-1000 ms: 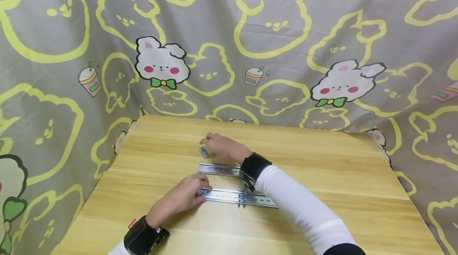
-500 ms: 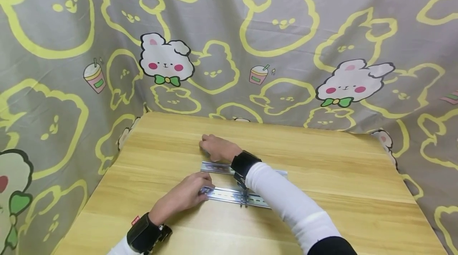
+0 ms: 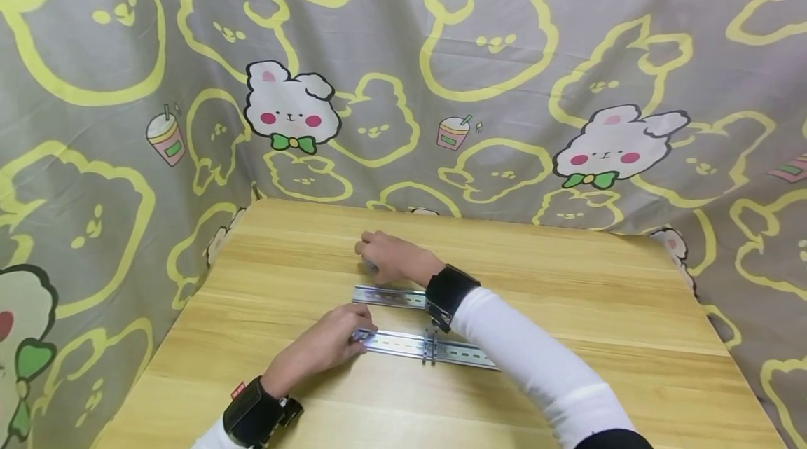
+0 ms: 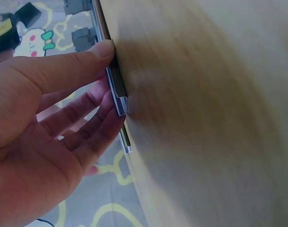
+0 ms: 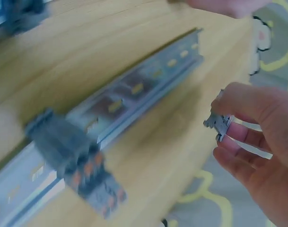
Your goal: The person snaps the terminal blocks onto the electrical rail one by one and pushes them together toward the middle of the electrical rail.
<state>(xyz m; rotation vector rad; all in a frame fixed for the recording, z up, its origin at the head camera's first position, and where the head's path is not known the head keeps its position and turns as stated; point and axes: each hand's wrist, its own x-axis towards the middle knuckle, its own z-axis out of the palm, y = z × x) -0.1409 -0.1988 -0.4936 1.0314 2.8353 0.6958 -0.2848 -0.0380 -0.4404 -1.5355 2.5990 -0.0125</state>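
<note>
My left hand (image 3: pixel 324 344) pinches the left end of the nearer slotted metal DIN rail (image 3: pixel 397 344), thumb on one edge and fingers on the other in the left wrist view. Grey terminal blocks (image 3: pixel 430 348) sit clipped across that rail. Beyond it lies a second DIN rail (image 5: pixel 148 80), partly behind my right wrist in the head view. A grey terminal block with orange spots (image 5: pixel 77 158) sits across this farther rail. My right hand (image 3: pixel 394 258) is past the far rail's left end, holding a small grey terminal block (image 5: pixel 219 122) between thumb and fingers.
Both rails lie roughly parallel on the wooden table (image 3: pixel 567 281). A patterned grey curtain (image 3: pixel 391 36) hangs behind the table and along its sides. Black straps with cameras (image 3: pixel 450 291) are on both wrists.
The grey terminal block lay visible beside my right hand's fingers a second ago; now that hand holds it. The right forearm swung slightly left, then back right. My left hand keeps its place on the rail.
</note>
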